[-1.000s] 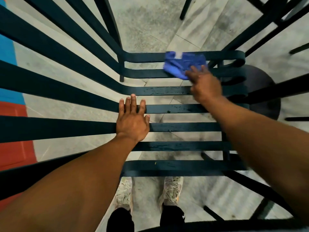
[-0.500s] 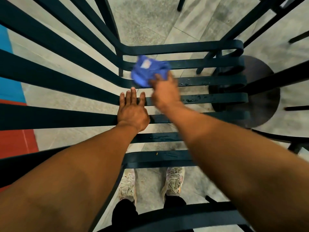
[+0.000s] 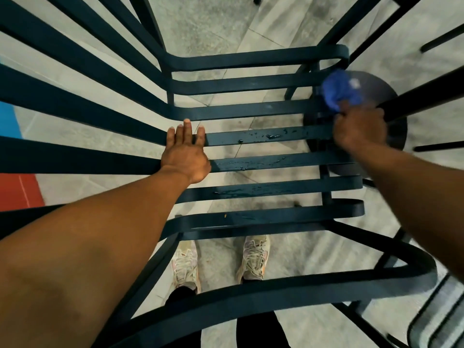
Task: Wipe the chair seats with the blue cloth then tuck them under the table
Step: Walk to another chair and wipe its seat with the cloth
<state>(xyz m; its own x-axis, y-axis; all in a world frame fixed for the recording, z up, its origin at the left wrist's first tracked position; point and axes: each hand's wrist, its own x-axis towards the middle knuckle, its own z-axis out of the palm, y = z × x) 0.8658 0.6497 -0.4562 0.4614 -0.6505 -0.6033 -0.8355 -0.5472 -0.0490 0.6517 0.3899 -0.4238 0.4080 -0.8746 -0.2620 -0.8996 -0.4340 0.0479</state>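
Observation:
A dark slatted metal chair (image 3: 251, 111) fills the view below me, its seat slats running left to right with water drops on the middle ones. My right hand (image 3: 359, 129) grips the bunched blue cloth (image 3: 339, 92) at the right end of the seat slats, blurred by motion. My left hand (image 3: 187, 153) lies flat, fingers together, on the slats at the left side of the seat where it curves up into the backrest.
A round dark table base (image 3: 391, 101) sits on the grey tiled floor (image 3: 213, 21) under the chair's right side. Other dark chair frames (image 3: 426, 322) crowd the right edge. My shoes (image 3: 253, 257) stand beneath the front slat. Red and blue floor patches lie at far left.
My right hand swept the blue cloth from the seat's left part, beside my left hand, across to the right end of the slats. My left hand stayed in place.

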